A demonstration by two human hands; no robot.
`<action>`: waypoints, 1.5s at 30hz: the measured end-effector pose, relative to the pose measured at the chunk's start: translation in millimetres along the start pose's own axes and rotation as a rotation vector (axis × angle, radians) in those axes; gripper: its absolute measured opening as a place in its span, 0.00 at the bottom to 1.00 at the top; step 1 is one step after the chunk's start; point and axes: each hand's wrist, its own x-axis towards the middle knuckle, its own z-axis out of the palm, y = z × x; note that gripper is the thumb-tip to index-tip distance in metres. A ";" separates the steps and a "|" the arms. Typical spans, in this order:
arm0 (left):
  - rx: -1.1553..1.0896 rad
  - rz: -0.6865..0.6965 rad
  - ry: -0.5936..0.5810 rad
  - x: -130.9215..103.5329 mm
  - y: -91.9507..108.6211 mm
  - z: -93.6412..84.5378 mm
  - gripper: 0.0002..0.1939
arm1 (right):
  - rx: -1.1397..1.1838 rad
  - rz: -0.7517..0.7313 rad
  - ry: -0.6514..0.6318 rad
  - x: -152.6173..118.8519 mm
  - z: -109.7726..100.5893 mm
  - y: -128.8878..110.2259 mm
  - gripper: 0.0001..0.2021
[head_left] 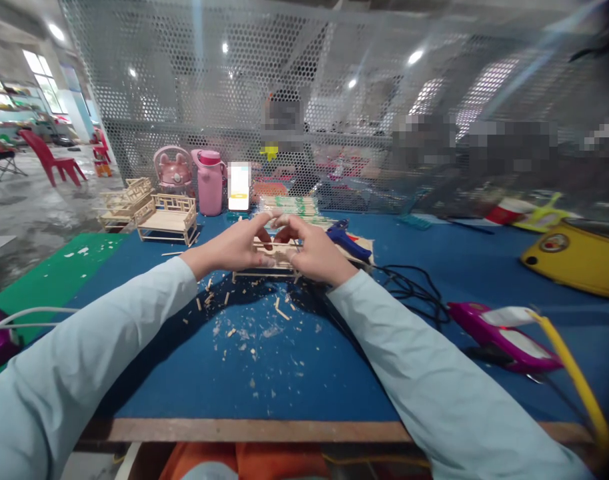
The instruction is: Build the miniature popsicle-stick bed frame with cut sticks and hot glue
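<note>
My left hand [231, 247] and my right hand [320, 255] meet over a small model made of thin wooden sticks [265, 273], near the middle of the blue table. Fingers and thumbs of both hands are curled round its upper rails, partly hiding it. The fingertips come together above it; whether a loose stick is between them cannot be made out. Just right of my right hand lies a blue-handled tool [351, 245]. To the left stands a similar stick model shaped like a little bench [167, 223], with another stick model [127, 203] behind it.
Wood scraps [281, 310] litter the blue tabletop [304, 383]. Behind are a pink bottle [211, 187], a lit phone [239, 187], a stick bundle [297, 208] and a mesh screen [194, 87]. To the right lie black cable [429, 293], a purple power strip [504, 337] and a yellow container [579, 260].
</note>
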 end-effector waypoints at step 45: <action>0.471 -0.776 -0.279 -85.0 -43.8 -44.9 0.14 | -0.249 -0.070 0.381 -48.3 13.6 -22.1 0.07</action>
